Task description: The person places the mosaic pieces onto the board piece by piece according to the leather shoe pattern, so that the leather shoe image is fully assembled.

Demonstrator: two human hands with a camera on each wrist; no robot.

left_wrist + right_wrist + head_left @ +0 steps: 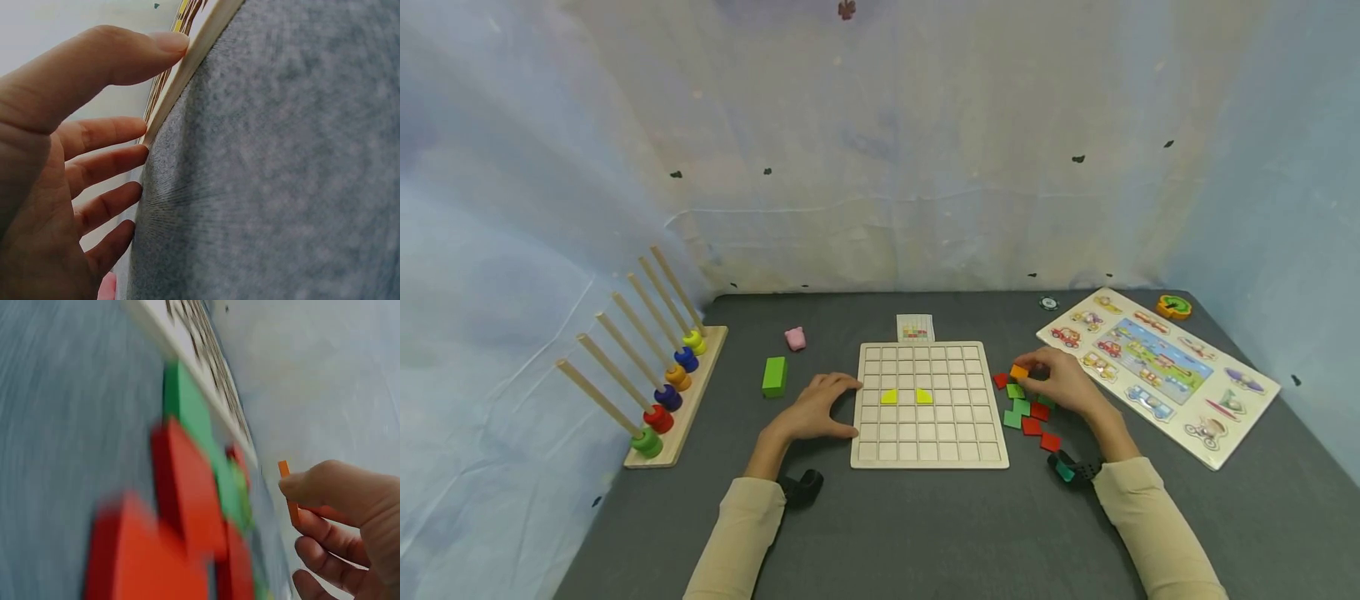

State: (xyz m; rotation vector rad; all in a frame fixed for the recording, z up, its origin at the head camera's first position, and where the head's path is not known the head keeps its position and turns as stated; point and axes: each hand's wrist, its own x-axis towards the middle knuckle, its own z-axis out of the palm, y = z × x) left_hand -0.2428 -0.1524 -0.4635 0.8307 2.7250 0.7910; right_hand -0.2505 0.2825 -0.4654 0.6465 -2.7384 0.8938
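Note:
A pale wooden grid board [929,433] lies flat in the middle of the table. Two yellow quarter-round tiles [889,397] sit in cells of one row, apart from each other. My left hand [815,408] touches the board's left edge with thumb and fingertips, fingers extended. Between thumb and fingers, my right hand [1063,382] pinches an orange square tile [1018,372], raised over the loose tiles. Those are several red tiles [1032,427] and green tiles [1012,418] lying right of the board. In the right wrist view the orange tile [289,494] shows edge-on.
A small pattern card [915,327] lies behind the board. On the left stand a peg stacker [677,446], a green block [774,377] and a pink pig figure [795,337]. A picture puzzle [1217,442], a round chip [1048,303] and an orange-green toy [1174,307] are on the right.

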